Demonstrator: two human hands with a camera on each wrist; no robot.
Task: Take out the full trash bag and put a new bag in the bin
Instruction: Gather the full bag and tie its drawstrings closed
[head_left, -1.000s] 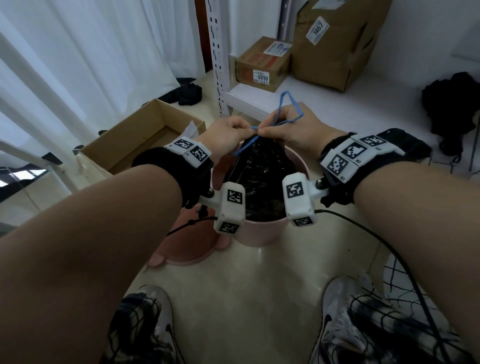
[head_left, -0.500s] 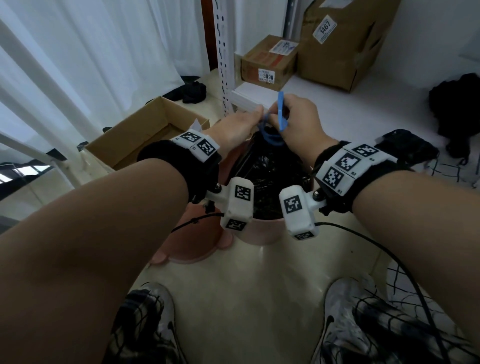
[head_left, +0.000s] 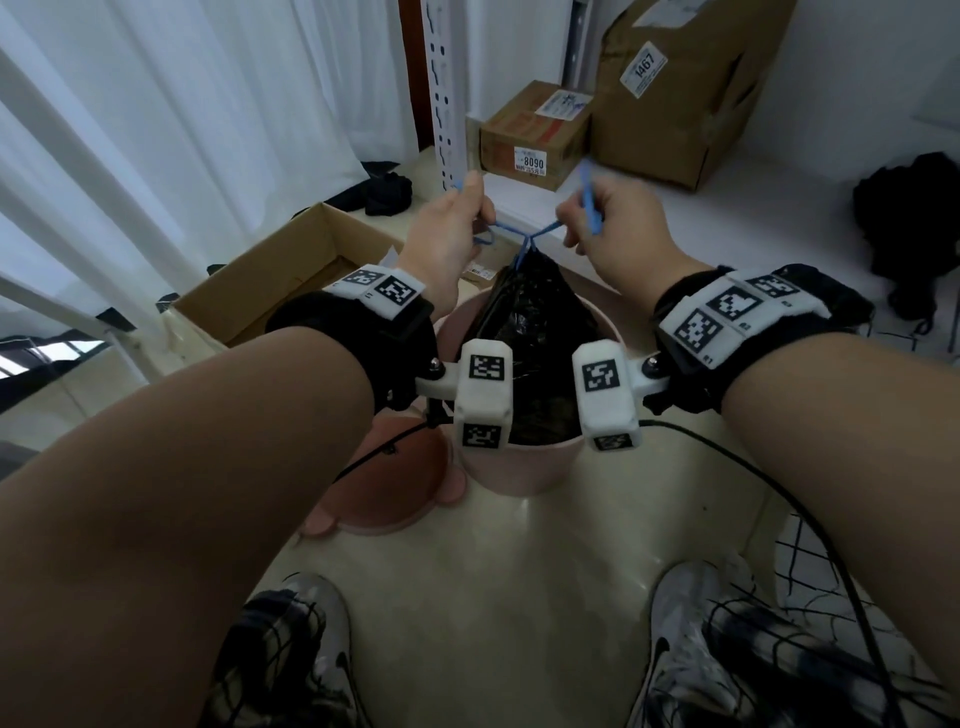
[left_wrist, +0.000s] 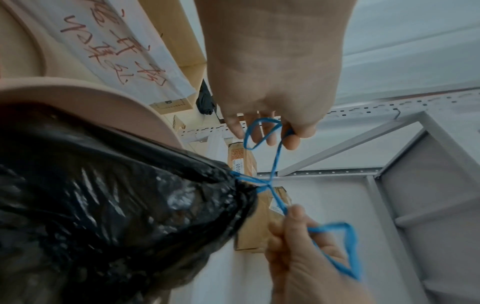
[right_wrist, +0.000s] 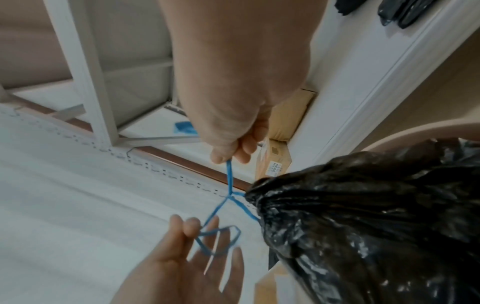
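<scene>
Fingertips (left_wrist: 291, 142) of left hand (head_left: 447, 234) pinching one loop of thin blue plastic drawstring (head_left: 519, 234), other fingers loosely spread; right hand (head_left: 613, 228) curling thumb and fingers around the second loop. Pulling the two strands apart toward nine and three o'clock from a crossing just above the puckered neck of the glossy black plastic trash bag (head_left: 535, 332). Bag sitting upright inside round pink plastic bin (head_left: 519, 467), filling it, mouth gathered into a peak at twelve o'clock. Pink lid (head_left: 384, 493) lying on the floor at the bin's eight o'clock, touching it.

Judging the step as cinching a knot: keeping both pulls level and equal, drawing outward rather than upward so the crossing seats against the neck, holding tension until snug, avoiding a jerk likely to snap the thin cord or tear the film.
</scene>
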